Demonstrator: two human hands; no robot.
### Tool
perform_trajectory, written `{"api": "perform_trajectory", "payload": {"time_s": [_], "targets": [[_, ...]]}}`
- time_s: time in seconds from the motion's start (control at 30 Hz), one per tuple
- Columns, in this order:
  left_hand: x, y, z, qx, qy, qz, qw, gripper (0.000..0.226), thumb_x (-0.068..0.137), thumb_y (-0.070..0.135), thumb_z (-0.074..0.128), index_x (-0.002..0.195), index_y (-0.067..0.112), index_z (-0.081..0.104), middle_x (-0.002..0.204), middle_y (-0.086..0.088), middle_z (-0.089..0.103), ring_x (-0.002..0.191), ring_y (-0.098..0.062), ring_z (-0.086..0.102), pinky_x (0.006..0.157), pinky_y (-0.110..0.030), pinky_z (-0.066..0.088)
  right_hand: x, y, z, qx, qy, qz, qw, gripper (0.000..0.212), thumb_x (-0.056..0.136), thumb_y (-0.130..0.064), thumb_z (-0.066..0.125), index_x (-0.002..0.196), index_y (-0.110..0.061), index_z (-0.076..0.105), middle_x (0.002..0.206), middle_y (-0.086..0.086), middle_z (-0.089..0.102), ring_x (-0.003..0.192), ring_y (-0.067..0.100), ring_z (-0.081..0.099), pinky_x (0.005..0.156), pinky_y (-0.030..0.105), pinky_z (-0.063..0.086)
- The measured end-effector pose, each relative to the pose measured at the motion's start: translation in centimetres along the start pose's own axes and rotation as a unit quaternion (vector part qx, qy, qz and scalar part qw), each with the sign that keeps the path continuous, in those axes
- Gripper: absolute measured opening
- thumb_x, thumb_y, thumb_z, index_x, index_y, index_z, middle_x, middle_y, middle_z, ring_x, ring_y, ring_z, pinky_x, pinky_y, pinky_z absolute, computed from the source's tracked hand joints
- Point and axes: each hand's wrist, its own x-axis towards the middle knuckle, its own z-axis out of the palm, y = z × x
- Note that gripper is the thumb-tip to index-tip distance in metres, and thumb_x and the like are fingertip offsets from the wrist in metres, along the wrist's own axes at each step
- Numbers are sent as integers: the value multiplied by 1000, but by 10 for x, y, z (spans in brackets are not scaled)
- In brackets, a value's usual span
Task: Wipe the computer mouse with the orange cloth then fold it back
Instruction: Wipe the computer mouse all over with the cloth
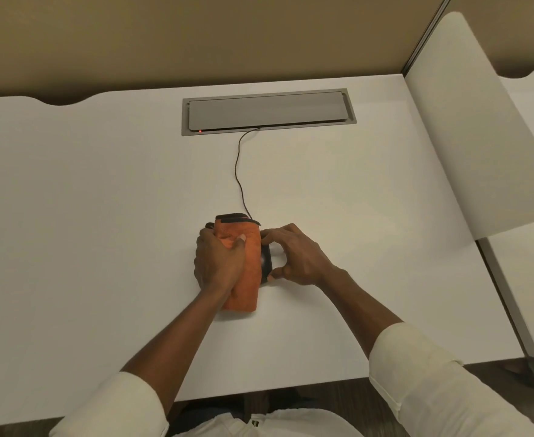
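A person's left hand (218, 263) presses an orange cloth (243, 266) down over a black computer mouse (266, 263) at the middle of a white bench (101, 216), the fingers (238, 244) curled shut into the fabric with the thumb lying on top. The right hand (294, 255) steadies the mouse from the other side, its fingers half open and pinching the exposed right flank, forefinger near the front and thumb at the rear. Only that dark strip of the mouse shows between the two hands; the rest lies under the cloth. The mouse's long axis runs away from the person, its front pointing toward the far edge of the bench, and the cloth is draped along the same line, its near end trailing on the bench below the left wrist, its far end showing a black hem (237, 218). A thin black cable (238, 171) leaves the far end and curves to a grey cable hatch (268, 111) set in the bench, where a small red light glows at the lower left corner. Open white surface lies on every side of the hands, widest to the left. Farther right, a white divider panel (480, 137) stands along the bench's edge. The near edge lies just before the person's cream sleeves (423, 373).
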Motion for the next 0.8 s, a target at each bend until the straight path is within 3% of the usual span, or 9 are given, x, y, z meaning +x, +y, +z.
{"api": "perform_trajectory", "payload": {"time_s": [0.23, 0.4, 0.57, 0.8], "targets": [[-32, -13, 4, -22, 8, -7, 1000, 66, 98, 53, 67, 145, 12, 45, 147, -10, 59, 126, -40, 65, 102, -54, 56, -2, 0, 0, 3, -1, 9, 1000, 79, 69, -42, 93, 139, -38, 58, 148, -28, 55, 131, 10, 44, 78, 35, 50], [-59, -19, 10, -33, 13, -13, 999, 63, 99, 52, 66, 143, 13, 43, 146, -9, 58, 125, -40, 65, 101, -55, 57, -3, 0, -1, 5, 0, 11, 1000, 80, 73, -39, 91, 144, -38, 55, 145, -24, 58, 133, 10, 43, 82, 39, 56], [-34, -4, 5, -8, 26, -12, 1000, 61, 94, 54, 72, 134, 14, 49, 137, -8, 61, 120, -40, 68, 99, -56, 57, -5, -1, -1, 10, -1, 14, 1000, 72, 69, -38, 91, 134, -37, 59, 139, -23, 60, 128, 11, 44, 75, 36, 51], [3, 10, 1, 39, 8, 16, 999, 62, 90, 55, 75, 131, 13, 54, 136, -8, 61, 122, -37, 65, 98, -49, 52, -6, -1, -1, 1, -7, 30, 1000, 73, 67, -38, 90, 133, -41, 57, 139, -22, 60, 133, 9, 42, 81, 42, 56]]}}
